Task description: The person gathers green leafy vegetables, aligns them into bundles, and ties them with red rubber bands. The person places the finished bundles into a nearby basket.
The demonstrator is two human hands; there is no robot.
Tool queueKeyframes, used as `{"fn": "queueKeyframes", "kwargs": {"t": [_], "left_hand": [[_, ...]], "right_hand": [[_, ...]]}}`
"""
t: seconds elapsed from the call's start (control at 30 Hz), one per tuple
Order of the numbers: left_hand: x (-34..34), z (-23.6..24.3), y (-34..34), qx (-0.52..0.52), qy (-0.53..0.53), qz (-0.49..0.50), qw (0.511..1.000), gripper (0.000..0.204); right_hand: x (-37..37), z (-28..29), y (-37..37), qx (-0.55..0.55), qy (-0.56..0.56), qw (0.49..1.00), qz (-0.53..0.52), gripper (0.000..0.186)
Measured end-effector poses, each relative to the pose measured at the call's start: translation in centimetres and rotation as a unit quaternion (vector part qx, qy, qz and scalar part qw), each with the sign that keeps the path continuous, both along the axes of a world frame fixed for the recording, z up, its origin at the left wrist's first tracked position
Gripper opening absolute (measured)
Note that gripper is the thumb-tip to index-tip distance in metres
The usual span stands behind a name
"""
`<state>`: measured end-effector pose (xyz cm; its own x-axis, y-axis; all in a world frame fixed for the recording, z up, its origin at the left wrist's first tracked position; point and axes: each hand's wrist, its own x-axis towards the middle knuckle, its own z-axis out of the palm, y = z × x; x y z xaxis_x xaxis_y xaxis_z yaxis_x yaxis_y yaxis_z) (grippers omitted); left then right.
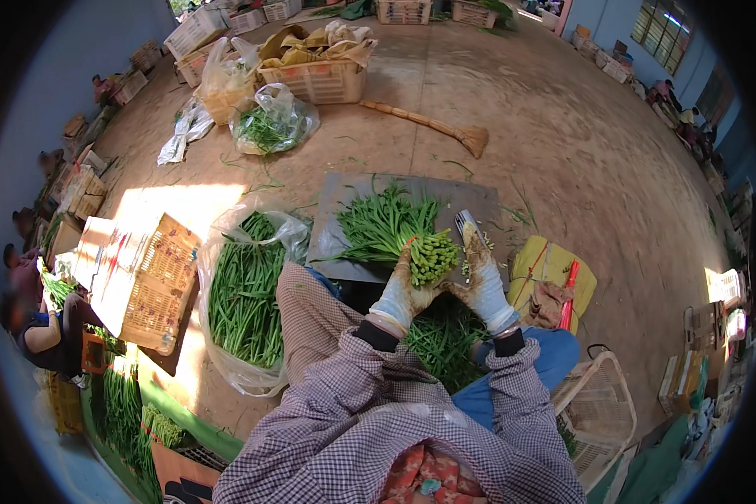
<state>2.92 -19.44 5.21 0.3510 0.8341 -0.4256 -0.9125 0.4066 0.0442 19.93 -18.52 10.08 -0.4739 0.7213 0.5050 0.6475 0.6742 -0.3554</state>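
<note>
A bunch of leafy green stems (395,227) lies on a dark flat board (470,190), its leaves toward the far left and its pale cut ends toward me. My left hand (403,290), in a soiled white glove, is closed around the stem ends. My right hand (484,277), gloved the same way, grips a flat metal blade (467,221) just right of the bunch; its handle is hidden. The two hands come close together at the board's near edge. Below them, between my legs, lie more loose greens (449,349). Small stem trimmings lie beside the blade.
A clear plastic bag of greens (248,294) stands left of my leg, beside a tilted yellow crate (161,286). To the right lies a yellow folded sack (546,273) with a red stick-like thing (569,294). Farther off are a broom (433,124) and a filled crate (315,82). Another person (46,328) sits far left.
</note>
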Motion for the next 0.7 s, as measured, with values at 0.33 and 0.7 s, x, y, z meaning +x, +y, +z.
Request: {"fn": "queueKeyframes", "kwargs": {"t": [0.33, 0.7], "left_hand": [[-7.6, 1.8, -2.9, 0.176, 0.178, -0.226, 0.942, 0.097], [-3.7, 4.5, -4.6, 0.419, 0.451, 0.063, 0.786, 0.087]], "right_hand": [[-5.0, 2.1, 1.9, -0.129, 0.225, 0.948, 0.183, 0.071], [-5.1, 8.9, -4.0, -0.123, 0.268, 0.951, 0.092, 0.082]]}}
